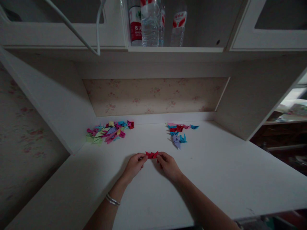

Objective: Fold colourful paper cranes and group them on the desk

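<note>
A small folded red paper piece [152,155] is held just above the white desk [216,172] between both my hands. My left hand [134,166] pinches its left end with closed fingers; a silver bracelet sits on that wrist. My right hand [168,165] pinches its right end the same way. A heap of several folded paper pieces in pink, green, blue and yellow [109,132] lies at the back left. A smaller cluster of red, blue and lilac folded pieces [178,132] lies at the back, right of centre.
A shelf above the desk carries plastic water bottles [150,22]. A white cable [98,28] hangs from the upper left. Side panels wall in the desk left and right; floral wallpaper [153,95] backs the niche.
</note>
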Demonstrator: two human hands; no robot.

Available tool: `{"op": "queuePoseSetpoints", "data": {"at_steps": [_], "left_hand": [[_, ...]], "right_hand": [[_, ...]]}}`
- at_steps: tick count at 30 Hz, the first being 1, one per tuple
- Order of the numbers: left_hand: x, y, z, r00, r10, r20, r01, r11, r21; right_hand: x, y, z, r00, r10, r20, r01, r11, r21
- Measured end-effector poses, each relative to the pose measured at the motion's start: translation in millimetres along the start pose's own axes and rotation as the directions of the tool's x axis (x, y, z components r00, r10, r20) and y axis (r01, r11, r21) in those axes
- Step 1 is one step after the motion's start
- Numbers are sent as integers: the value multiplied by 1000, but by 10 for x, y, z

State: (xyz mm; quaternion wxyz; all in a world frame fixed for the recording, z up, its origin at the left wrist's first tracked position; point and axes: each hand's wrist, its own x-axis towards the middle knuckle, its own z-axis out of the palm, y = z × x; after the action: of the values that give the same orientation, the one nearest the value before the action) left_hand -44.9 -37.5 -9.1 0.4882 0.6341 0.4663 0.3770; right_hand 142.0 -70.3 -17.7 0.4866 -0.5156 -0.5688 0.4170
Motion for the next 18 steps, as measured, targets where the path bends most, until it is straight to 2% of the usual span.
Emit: {"op": "queuePoseSetpoints", "data": {"at_steps": [18], "left_hand": [[-7,32,-3,1000,-12,13,12,1000,14]], "right_hand": [[1,18,-3,1000,-3,-15,3,1000,-16]]}}
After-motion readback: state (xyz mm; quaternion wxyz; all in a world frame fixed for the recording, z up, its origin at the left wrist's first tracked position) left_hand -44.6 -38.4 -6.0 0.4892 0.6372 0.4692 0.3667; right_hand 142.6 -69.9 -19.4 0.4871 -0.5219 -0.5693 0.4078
